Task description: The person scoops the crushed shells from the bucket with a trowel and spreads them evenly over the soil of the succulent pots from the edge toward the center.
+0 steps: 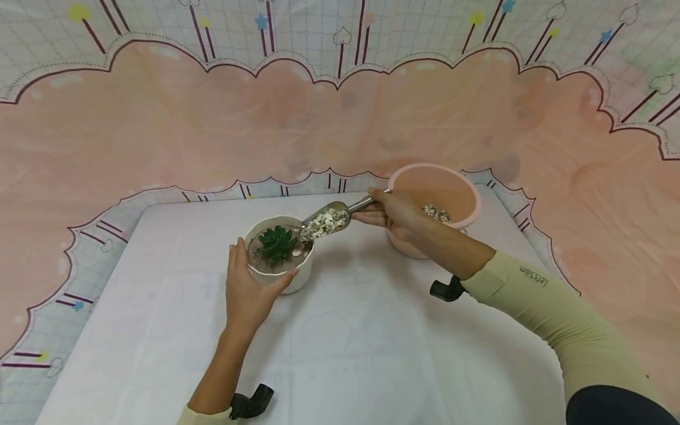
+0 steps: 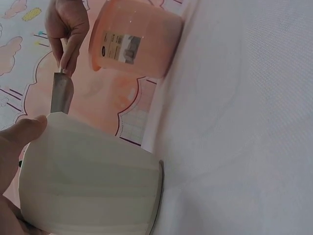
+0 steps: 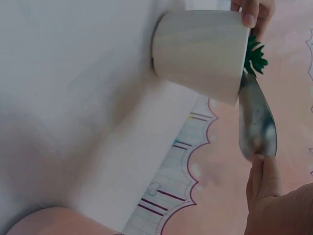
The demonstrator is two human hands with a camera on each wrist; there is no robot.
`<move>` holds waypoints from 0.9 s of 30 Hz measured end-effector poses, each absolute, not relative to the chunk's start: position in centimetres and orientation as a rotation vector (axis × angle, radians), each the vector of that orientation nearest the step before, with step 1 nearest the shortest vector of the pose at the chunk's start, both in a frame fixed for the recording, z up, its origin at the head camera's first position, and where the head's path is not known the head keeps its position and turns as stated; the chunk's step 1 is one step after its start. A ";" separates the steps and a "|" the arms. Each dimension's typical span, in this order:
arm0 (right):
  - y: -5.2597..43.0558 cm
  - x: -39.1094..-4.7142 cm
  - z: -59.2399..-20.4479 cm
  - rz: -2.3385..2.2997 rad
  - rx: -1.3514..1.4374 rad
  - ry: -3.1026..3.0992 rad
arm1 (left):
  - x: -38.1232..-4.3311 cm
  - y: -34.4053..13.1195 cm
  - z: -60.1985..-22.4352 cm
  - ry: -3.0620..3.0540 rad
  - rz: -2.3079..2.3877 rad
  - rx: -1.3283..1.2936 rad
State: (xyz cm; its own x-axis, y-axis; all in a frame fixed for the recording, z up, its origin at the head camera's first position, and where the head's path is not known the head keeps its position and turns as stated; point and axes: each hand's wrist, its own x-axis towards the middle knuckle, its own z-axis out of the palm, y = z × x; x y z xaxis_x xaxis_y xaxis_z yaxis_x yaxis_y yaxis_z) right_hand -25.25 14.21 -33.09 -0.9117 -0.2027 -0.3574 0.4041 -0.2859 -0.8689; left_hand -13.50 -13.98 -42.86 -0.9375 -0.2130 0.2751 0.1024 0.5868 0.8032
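A white plant pot [image 1: 304, 277] stands on the table with a green succulent [image 1: 276, 244] in its grey-brown fill. My left hand [image 1: 254, 293] grips the pot's near side, thumb and fingers spread around its rim. In my right hand [image 1: 395, 213], the handle of a metal scoop [image 2: 61, 93] is pinched. Pale stone chips [image 1: 325, 222] lie in the scoop, whose tip tilts down over the pot's right rim beside the succulent. Some chips rest on the fill there. The right wrist view shows the scoop's underside, which hides its load.
Behind my right forearm stands a pink bucket [image 1: 432, 174] with more stone chips [image 1: 437, 213] inside; the forearm covers part of it. A white cloth [image 1: 345, 354] covers the table. A pink patterned sheet [image 1: 239, 130] lies beyond the table's back and side edges.
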 end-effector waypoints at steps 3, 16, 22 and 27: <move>14.3 -25.2 -33.0 -2.239 0.252 1.600 | -13.5 -14.0 -42.9 -2.475 -1.293 0.087; 14.2 -25.1 -32.6 -2.234 0.280 1.611 | -13.5 -13.8 -42.7 -2.511 -1.298 0.083; 14.2 -25.3 -32.6 -2.249 0.284 1.611 | -13.7 -13.7 -42.6 -2.484 -1.287 0.097; 14.3 -25.6 -32.5 -2.257 0.290 1.610 | -14.0 -14.1 -42.7 -2.487 -1.303 0.074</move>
State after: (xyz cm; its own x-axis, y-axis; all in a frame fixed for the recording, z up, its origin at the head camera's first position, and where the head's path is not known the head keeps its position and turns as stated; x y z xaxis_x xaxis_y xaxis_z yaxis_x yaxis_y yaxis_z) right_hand -25.59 14.31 -32.53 -0.9169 -0.1643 -0.3638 0.3975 -0.2912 -0.8702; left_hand -13.99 -14.14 -42.65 -0.9438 -0.1967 0.2656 0.1064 0.5799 0.8077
